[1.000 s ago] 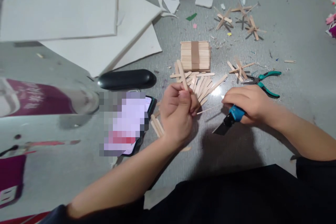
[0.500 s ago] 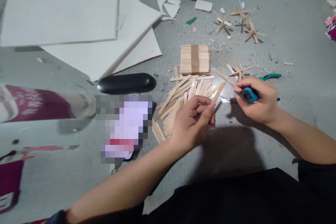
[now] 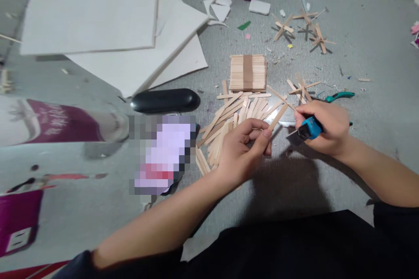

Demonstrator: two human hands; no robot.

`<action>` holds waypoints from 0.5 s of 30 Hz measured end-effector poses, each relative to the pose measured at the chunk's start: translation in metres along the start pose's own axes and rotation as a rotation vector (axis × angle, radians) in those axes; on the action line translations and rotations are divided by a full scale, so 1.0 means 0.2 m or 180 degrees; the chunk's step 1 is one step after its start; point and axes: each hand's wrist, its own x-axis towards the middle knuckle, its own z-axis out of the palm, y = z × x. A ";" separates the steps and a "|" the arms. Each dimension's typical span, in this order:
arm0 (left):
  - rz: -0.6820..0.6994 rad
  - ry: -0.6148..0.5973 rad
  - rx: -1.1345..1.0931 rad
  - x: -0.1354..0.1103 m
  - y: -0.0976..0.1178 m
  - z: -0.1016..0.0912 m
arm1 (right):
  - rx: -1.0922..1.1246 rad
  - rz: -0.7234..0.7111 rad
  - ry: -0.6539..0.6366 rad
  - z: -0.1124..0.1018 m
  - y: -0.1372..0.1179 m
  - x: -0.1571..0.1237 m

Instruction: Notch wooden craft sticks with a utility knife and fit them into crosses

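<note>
Left hand (image 3: 247,150) is pinching a wooden stick (image 3: 279,115), now slanting toward the right hand (image 3: 325,128) rather than standing over the loose sticks (image 3: 220,139) as a second ago. Right hand is gripping the blue cutter (image 3: 313,128), apparently also pinching a thin stick (image 3: 278,95). Blade is pointing left, near the left hand's stick, seemingly within working reach. Both are sitting nearer the surface's (image 3: 376,117) near edge than the banded bundle (image 3: 257,74).

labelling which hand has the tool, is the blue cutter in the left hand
No, the blue cutter is in the right hand, while the left hand pinches a wooden stick.
</note>
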 end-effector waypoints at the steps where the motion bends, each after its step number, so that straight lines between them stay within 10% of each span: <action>1: 0.0027 0.0004 -0.0003 0.00 0.00 0.00 | -0.0065 -0.0102 -0.0032 0.00 0.01 0.00; 15: 0.0300 0.0096 0.0014 0.01 -0.02 -0.01 | -0.0529 -0.0486 -0.0265 -0.02 0.06 -0.02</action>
